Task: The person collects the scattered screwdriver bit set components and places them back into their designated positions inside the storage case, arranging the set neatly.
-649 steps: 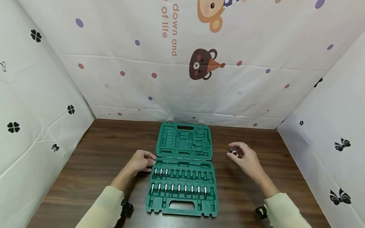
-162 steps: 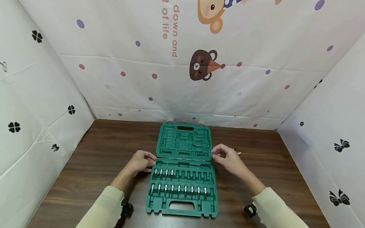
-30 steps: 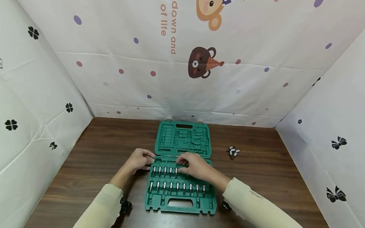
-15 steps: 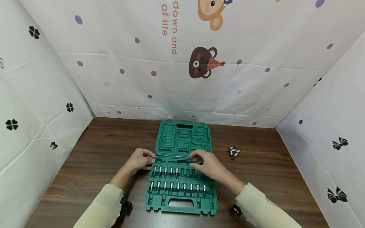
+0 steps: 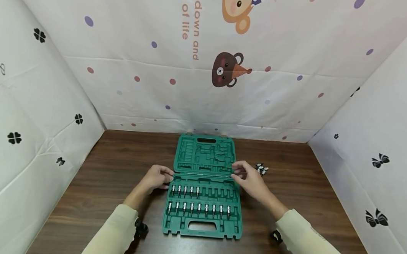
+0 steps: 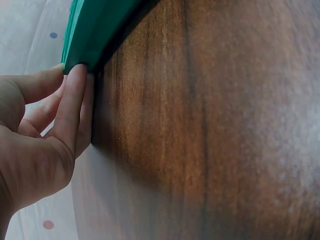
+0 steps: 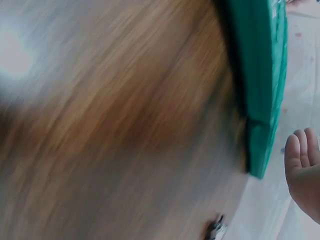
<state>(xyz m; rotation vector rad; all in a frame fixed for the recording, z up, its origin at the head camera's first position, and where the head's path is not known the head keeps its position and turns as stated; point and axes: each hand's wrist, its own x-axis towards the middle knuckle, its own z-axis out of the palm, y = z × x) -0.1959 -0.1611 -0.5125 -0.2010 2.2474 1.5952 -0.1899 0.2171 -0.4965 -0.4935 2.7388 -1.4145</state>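
A green tool case (image 5: 170, 227) lies unfolded on the table, its lid (image 5: 205, 154) toward the back wall. Metal bit sockets (image 5: 199, 208) fill a row near the handle; several more bit sockets (image 5: 185, 191) stand at the left of the upper row, whose right slots are bare. My left hand (image 5: 155, 177) holds the case's left edge near the hinge, thumb on the rim and fingers against the side wall, as the left wrist view shows. Over the case's right edge by the hinge hovers my right hand (image 5: 250, 179), fingers loosely bent and holding nothing.
A small pile of bit sockets (image 5: 261, 168) lies on the brown wooden table (image 5: 290, 177), just beyond my right hand. Behind the table hangs a printed white sheet (image 5: 149, 101), with similar sheets along both sides.
Two more bit sockets have joined the upper row since the oldest frame. Within the last second my right hand has left that row and moved right toward the pile. The left hand stays put.
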